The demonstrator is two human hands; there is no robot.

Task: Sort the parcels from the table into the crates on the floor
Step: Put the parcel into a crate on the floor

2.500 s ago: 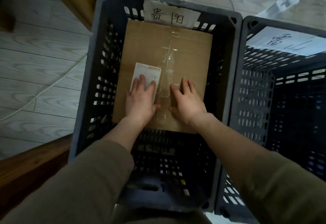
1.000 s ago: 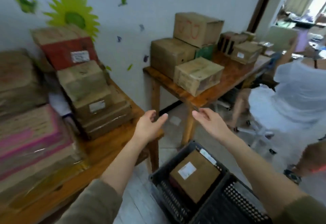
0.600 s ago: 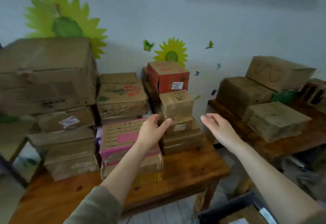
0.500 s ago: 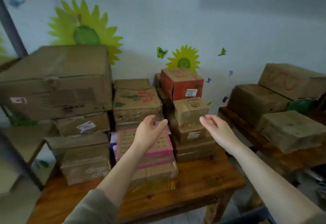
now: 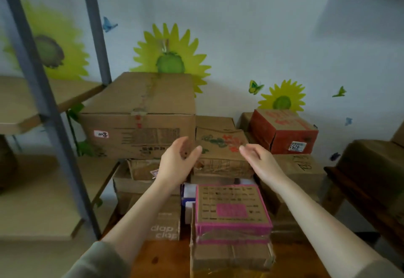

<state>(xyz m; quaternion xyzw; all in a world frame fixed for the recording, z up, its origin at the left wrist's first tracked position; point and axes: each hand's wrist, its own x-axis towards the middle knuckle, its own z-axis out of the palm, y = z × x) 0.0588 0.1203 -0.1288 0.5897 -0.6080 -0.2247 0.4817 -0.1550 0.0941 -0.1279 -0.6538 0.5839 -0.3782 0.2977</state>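
Observation:
Cardboard parcels are stacked on a wooden table (image 5: 166, 258) against the wall. A flat brown parcel with red and green print (image 5: 220, 151) lies on top of the middle stack. My left hand (image 5: 177, 164) hovers at its left end and my right hand (image 5: 259, 160) at its right end. Both are held open, palms facing each other, and neither grips anything. In front of them lies a pink-edged parcel (image 5: 231, 210) on another brown box. A large brown box (image 5: 140, 116) stands at the left and a red box (image 5: 284, 131) at the right. The crates are out of view.
A grey metal shelf frame (image 5: 50, 122) with cardboard shelves stands at the left. A second wooden table (image 5: 358, 192) with a brown box is at the right edge. Sunflower and butterfly stickers mark the wall behind.
My view has swung left and closer to the stacks. Both empty hands have moved forward and now sit either side of the printed flat parcel instead of over the pink one.

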